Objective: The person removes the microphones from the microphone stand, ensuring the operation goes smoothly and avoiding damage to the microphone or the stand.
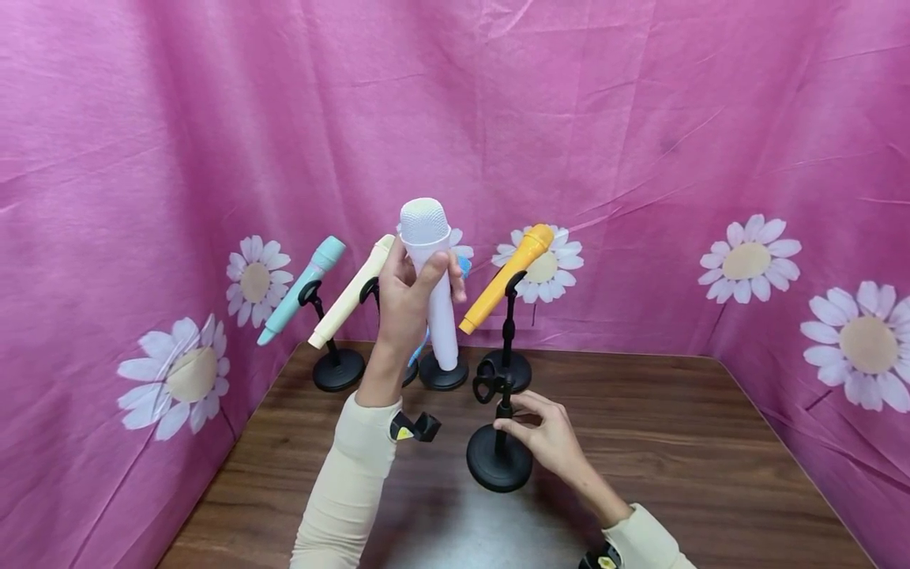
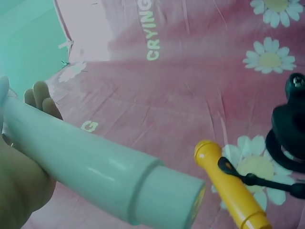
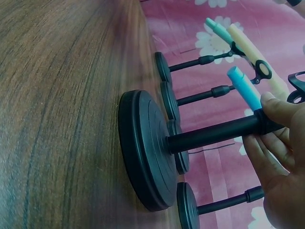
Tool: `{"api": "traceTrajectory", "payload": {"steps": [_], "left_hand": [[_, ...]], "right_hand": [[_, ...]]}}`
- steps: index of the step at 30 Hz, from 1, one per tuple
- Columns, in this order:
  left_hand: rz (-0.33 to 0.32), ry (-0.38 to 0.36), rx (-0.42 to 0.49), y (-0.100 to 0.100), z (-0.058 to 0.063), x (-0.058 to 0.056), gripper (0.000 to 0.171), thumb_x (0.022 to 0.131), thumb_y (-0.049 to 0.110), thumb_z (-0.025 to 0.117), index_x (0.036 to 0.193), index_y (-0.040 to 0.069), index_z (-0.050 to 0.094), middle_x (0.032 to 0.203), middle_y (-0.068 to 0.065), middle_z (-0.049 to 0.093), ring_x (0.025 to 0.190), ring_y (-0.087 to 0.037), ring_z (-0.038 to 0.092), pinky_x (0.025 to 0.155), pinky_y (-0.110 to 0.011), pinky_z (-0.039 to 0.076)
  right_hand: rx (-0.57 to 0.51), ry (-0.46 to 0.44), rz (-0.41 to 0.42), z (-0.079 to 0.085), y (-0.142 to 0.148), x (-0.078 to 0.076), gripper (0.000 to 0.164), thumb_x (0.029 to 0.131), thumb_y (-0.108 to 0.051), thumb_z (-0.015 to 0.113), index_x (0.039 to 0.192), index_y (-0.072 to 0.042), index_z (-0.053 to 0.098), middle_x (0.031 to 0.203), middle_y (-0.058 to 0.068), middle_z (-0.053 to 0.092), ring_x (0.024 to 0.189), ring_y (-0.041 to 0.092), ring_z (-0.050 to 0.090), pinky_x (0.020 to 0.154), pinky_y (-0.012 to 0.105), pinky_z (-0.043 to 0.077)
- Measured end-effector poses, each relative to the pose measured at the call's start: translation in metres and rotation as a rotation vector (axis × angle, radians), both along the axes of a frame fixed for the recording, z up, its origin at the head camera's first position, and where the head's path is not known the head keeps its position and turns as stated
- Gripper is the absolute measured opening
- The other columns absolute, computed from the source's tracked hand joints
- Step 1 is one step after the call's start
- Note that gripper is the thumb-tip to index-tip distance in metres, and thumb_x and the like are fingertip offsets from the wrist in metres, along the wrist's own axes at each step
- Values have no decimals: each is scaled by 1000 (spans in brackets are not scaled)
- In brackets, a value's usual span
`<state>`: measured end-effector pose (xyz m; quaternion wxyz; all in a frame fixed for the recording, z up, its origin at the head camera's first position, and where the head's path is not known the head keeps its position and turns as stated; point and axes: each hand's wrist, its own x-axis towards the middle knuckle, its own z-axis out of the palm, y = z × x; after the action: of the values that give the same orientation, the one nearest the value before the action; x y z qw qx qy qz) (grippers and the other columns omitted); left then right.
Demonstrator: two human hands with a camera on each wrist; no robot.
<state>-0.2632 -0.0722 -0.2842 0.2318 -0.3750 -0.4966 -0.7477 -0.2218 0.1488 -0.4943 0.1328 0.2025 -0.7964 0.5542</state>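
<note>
A white microphone is gripped in my left hand, its mesh head up, held above the table. In the left wrist view the lower end of the white microphone points down to the right. My right hand pinches the upright of a black microphone stand, just below its clip; the right wrist view shows thumb and fingers around the collar. The stand's round base rests on the table. Its clip holds nothing.
Behind stand several black stands carrying a teal microphone, a cream microphone, a blue microphone and a yellow-orange microphone. The wooden table meets a pink daisy-print cloth at the back and sides.
</note>
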Motion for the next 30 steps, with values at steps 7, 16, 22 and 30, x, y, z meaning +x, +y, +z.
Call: {"api": "traceTrajectory", "payload": {"steps": [7,16,22,30], "left_hand": [[52,-28,-68,-13,-4,6,49,93,55,78,115,15,58,77,3,63,50,-15,55,52,-27,49],[114,-90,-151,-30,-16,15,49,94,57,77,110,13,59,70,1,61,52,-13,55,51,-26,46],[150,-145,-235,-42,-26,21,44,98,51,75,111,12,58,69,0,59,55,-15,55,52,-27,46],[216,-257,-307,-61,-43,31,16,107,19,66,116,9,57,75,-4,60,57,-14,56,54,-28,49]], "right_hand": [[4,-3,-7,-3,2,0,25,85,-18,91,108,-20,81,105,0,78,97,4,73,83,26,65],[15,-44,-18,-2,3,1,24,86,-19,90,108,-22,81,103,-2,77,98,6,73,84,23,64],[15,-61,-20,0,1,2,25,87,-20,89,110,-20,80,104,-2,77,99,9,73,85,23,63],[-8,-88,-14,2,-1,3,25,87,-17,90,110,-17,79,104,0,76,99,8,73,85,24,63]]}}
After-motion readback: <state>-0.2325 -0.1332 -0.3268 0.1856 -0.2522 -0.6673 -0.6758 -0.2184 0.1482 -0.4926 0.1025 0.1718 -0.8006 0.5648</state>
